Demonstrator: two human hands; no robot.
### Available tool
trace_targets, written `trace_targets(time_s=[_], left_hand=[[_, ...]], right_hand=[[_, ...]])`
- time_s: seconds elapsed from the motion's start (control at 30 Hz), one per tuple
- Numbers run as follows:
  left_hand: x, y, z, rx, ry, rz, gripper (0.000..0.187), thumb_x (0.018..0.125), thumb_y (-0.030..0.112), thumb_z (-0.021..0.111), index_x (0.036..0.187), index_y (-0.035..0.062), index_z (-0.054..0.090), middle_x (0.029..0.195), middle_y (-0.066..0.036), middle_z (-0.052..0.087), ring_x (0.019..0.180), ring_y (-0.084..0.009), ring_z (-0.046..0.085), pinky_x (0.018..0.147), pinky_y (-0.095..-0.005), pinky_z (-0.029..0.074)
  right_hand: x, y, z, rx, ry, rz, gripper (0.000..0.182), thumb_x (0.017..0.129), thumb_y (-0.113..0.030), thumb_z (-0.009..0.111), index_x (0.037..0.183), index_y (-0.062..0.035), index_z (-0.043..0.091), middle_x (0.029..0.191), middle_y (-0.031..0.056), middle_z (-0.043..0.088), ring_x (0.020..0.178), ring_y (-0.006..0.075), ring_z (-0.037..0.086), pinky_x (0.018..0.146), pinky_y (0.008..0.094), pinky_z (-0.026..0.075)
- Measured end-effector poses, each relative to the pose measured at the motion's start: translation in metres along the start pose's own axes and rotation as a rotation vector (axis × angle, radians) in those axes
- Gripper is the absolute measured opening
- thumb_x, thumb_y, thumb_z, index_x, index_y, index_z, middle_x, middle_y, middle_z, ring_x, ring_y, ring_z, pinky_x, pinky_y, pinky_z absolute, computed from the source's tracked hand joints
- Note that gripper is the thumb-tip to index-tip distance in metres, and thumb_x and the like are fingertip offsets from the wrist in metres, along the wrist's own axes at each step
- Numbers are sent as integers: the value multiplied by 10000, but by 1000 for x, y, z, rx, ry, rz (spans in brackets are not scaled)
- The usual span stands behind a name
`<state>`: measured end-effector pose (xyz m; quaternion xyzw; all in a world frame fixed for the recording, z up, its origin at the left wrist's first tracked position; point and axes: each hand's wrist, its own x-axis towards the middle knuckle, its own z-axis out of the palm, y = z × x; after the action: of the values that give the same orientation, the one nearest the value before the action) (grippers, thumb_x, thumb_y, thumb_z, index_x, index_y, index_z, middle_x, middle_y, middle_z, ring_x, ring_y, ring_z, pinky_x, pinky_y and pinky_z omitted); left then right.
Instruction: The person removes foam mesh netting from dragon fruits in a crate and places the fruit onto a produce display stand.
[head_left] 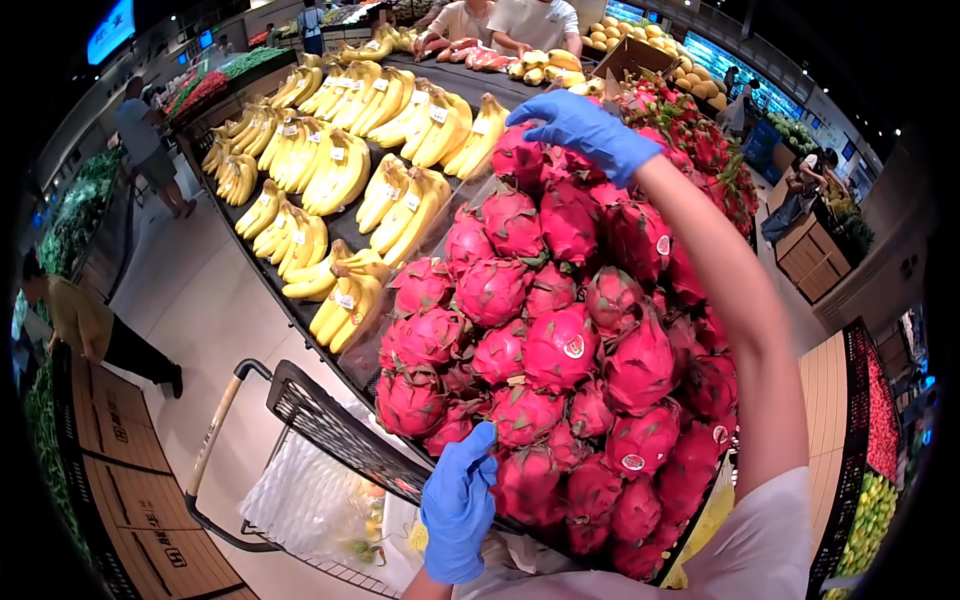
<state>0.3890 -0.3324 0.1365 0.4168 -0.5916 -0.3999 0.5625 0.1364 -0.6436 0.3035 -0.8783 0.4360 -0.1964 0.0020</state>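
A large heap of pink dragon fruit (560, 345) with green-tipped scales fills the middle of the view. Some carry round red and white stickers. My right hand (590, 130), in a blue glove, reaches over the far side of the heap. Its fingers are apart and curve over the top of a dragon fruit (518, 158). At the near edge, my left hand (458, 505), also blue-gloved, is closed with its fingers bent together. The left fingertips are right beside the lowest fruits, and nothing shows in them.
Bunches of yellow bananas (335, 175) with white labels lie on the black sloped stand to the left. A shopping cart (225, 430) holding white foam netting stands at the near left. People stand behind the display and in the left aisle. An open cardboard box (635, 58) sits at the back.
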Motion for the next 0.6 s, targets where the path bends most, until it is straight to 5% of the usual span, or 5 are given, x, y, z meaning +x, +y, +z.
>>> trace_targets(time_s=[0.1, 0.17, 0.3, 0.37, 0.6], left_hand=[[0, 4, 18, -75, -69, 19, 479, 747, -171, 389, 1143, 54, 537, 744, -58, 516, 619, -130, 494, 571, -233, 420], [-3, 15, 35, -109, -133, 35, 344, 823, -97, 436, 1127, 33, 532, 898, -72, 554, 733, -139, 536, 624, -244, 454], [-14, 60, 88, -45, -301, 335, 416, 746, -108, 563, 1132, 45, 532, 864, -85, 555, 692, -140, 540, 626, -248, 463], [-39, 72, 112, -207, -520, 194, 418, 744, -66, 601, 1141, 39, 527, 901, -89, 564, 710, -140, 537, 633, -245, 459], [-160, 77, 202, -47, -1121, 433, 357, 732, 170, 655, 1057, 63, 554, 915, -105, 554, 784, -238, 569, 631, -332, 477]], right_hand=[[-66, -59, -47, 48, 59, 10, 249, 868, -206, 527, 1003, -11, 606, 892, 81, 634, 840, 163, 587, 757, 268, 459], [-125, -117, -56, 508, 186, 261, 240, 894, -161, 485, 1026, -2, 607, 979, 61, 627, 924, 137, 571, 848, 252, 422], [-246, -181, -33, 1410, 461, 332, 582, 904, -393, 430, 1309, 16, 345, 1304, 170, 424, 1202, 233, 427, 1023, 324, 309], [-304, -206, -15, 1572, 709, 414, 656, 894, -439, 410, 1359, -7, 244, 1367, 173, 337, 1245, 239, 375, 1028, 336, 302], [-489, -276, 21, 1111, 1207, 876, 658, 873, -434, 426, 1372, -52, 231, 1395, 163, 281, 1280, 244, 300, 1061, 374, 216]])
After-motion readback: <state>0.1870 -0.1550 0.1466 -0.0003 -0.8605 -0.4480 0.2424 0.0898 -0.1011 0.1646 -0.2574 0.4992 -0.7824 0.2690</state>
